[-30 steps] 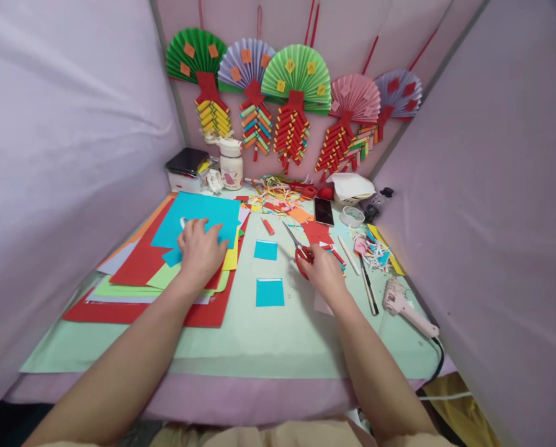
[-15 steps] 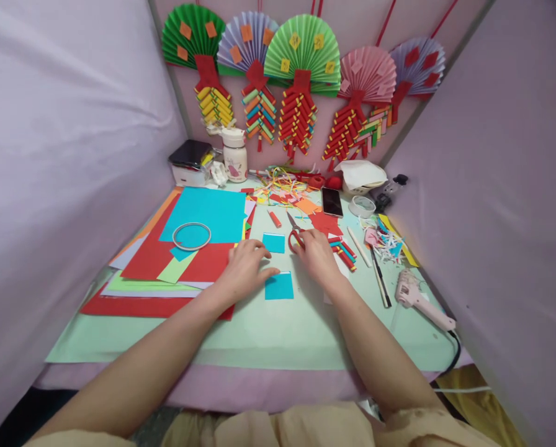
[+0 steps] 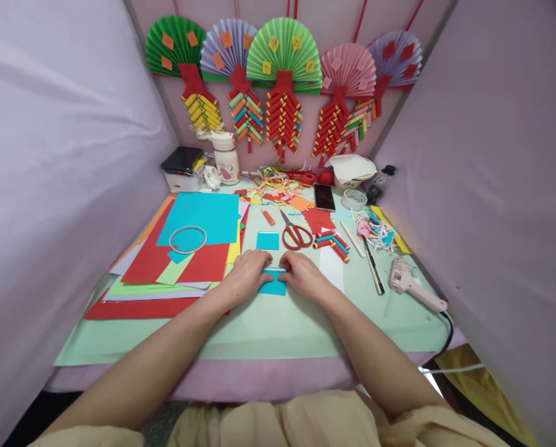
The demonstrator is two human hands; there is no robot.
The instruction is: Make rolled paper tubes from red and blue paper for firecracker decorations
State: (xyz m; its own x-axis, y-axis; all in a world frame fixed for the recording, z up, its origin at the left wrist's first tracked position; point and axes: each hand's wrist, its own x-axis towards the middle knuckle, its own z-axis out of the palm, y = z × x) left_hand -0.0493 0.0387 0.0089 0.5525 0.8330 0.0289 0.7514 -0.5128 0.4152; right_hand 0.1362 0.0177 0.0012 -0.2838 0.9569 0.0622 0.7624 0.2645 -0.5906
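Both hands meet at a small blue paper square [image 3: 273, 284] on the table. My left hand [image 3: 249, 274] pinches its left side between thumb and fingers. At the right side, my right hand [image 3: 302, 275] grips it the same way. Just beyond the hands lies another blue paper piece [image 3: 267, 240] with a pale strip along its top edge. Red-handled scissors [image 3: 296, 236] rest to the right of that piece, blades pointing away. Small red and blue paper rolls [image 3: 332, 242] are joined together right of the scissors. A single red roll [image 3: 268, 217] lies farther back.
Stacked coloured sheets [image 3: 203, 217] with a ring [image 3: 188, 239] on top cover the left. Paper scraps [image 3: 278, 186], a phone [image 3: 324, 197] and a tape roll [image 3: 354, 199] are at the back. A glue gun [image 3: 415, 288] and a pen [image 3: 373, 266] lie right. A bottle [image 3: 226, 161] stands behind.
My right hand has let go of the scissors, leaving them on the table, and moved to the near blue square. My left hand has also closed on that square.
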